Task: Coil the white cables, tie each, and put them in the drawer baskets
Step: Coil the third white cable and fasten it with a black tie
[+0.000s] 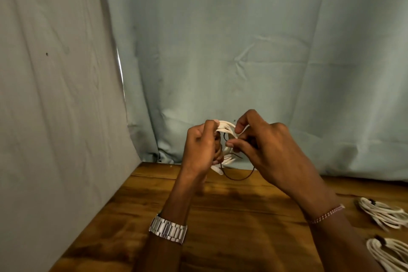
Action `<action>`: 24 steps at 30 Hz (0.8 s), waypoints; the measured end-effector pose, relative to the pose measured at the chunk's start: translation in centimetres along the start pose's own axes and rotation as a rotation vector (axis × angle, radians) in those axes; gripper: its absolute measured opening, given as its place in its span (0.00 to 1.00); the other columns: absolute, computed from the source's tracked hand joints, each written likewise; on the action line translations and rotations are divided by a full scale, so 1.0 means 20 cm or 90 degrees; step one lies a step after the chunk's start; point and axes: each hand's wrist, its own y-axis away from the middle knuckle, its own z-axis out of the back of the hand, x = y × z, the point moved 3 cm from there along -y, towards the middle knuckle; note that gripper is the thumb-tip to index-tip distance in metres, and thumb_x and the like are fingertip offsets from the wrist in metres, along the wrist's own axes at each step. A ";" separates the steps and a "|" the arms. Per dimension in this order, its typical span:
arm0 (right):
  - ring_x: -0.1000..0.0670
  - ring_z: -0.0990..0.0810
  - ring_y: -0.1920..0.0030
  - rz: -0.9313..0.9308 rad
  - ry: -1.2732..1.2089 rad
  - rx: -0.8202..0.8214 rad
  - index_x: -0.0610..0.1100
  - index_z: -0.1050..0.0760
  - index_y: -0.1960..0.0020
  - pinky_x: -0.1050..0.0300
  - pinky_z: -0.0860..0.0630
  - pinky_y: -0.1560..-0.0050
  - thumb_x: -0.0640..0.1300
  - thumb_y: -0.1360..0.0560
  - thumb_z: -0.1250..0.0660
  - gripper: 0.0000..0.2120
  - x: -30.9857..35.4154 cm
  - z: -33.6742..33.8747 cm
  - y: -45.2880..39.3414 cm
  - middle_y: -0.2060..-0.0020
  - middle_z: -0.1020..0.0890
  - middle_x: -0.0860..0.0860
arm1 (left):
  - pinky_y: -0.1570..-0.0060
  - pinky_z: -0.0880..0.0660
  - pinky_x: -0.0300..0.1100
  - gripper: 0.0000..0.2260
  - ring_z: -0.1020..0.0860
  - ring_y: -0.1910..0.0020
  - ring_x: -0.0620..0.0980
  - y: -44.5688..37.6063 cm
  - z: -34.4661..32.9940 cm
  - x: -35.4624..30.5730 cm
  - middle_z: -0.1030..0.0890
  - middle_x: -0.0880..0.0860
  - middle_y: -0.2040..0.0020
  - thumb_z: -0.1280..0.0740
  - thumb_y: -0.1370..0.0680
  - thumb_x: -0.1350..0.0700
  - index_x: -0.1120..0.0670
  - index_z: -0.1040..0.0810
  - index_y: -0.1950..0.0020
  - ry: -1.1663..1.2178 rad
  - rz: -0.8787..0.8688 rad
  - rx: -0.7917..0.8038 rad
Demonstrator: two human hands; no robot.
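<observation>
Both hands are raised above the brown wooden tabletop (231,216). The left hand (201,148) has its grip clamped on a coiled white cable (227,127). The right hand (265,148) pinches a thin dark tie string (240,178) at the coil; its loop hangs below. Two tied white cable bundles (384,214) (390,252) lie on the tabletop, well right of the held coil.

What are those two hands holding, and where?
The left hand grips a coiled white cable by its side; the right hand pinches the dark tie around it.
</observation>
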 end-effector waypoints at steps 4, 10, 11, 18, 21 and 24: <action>0.58 0.18 0.65 -0.010 0.026 -0.062 0.47 0.22 0.52 0.58 0.20 0.65 0.55 0.28 0.28 0.13 0.00 0.03 -0.01 0.64 0.15 0.54 | 0.72 0.46 0.43 0.26 0.44 0.77 0.47 0.00 0.01 -0.01 0.41 0.50 0.76 0.44 0.16 0.57 0.48 0.25 0.75 -0.013 0.000 0.014; 0.60 0.24 0.66 0.047 0.040 0.022 0.49 0.17 0.56 0.68 0.30 0.64 0.55 0.29 0.27 0.09 0.03 0.03 -0.02 0.63 0.19 0.57 | 0.75 0.41 0.38 0.28 0.40 0.78 0.46 0.01 0.00 -0.04 0.38 0.48 0.78 0.44 0.16 0.57 0.45 0.21 0.74 -0.052 -0.023 0.011; 0.60 0.25 0.65 0.057 0.045 0.041 0.49 0.17 0.56 0.68 0.31 0.63 0.54 0.29 0.26 0.08 0.03 0.02 -0.01 0.62 0.20 0.57 | 0.76 0.42 0.37 0.28 0.40 0.78 0.45 0.01 0.00 -0.04 0.38 0.48 0.78 0.44 0.16 0.57 0.45 0.22 0.75 -0.056 -0.027 0.008; 0.59 0.25 0.65 0.053 0.061 0.046 0.50 0.17 0.55 0.72 0.33 0.62 0.53 0.31 0.25 0.09 -0.01 0.01 -0.02 0.50 0.26 0.55 | 0.74 0.43 0.39 0.28 0.42 0.78 0.46 0.01 0.01 -0.05 0.39 0.49 0.77 0.44 0.16 0.58 0.47 0.22 0.75 -0.051 -0.020 0.037; 0.59 0.25 0.65 0.058 0.052 -0.012 0.49 0.19 0.56 0.72 0.32 0.63 0.52 0.33 0.22 0.11 0.00 0.02 -0.03 0.54 0.24 0.55 | 0.74 0.44 0.40 0.28 0.42 0.78 0.46 0.01 0.01 -0.05 0.39 0.49 0.77 0.44 0.16 0.58 0.48 0.24 0.76 -0.049 -0.013 0.053; 0.57 0.24 0.67 0.081 0.043 -0.074 0.46 0.23 0.55 0.70 0.29 0.65 0.53 0.32 0.22 0.14 0.01 0.04 -0.02 0.60 0.23 0.55 | 0.74 0.44 0.40 0.27 0.42 0.78 0.45 0.01 0.01 -0.05 0.39 0.49 0.77 0.45 0.16 0.59 0.49 0.25 0.75 -0.041 -0.015 0.066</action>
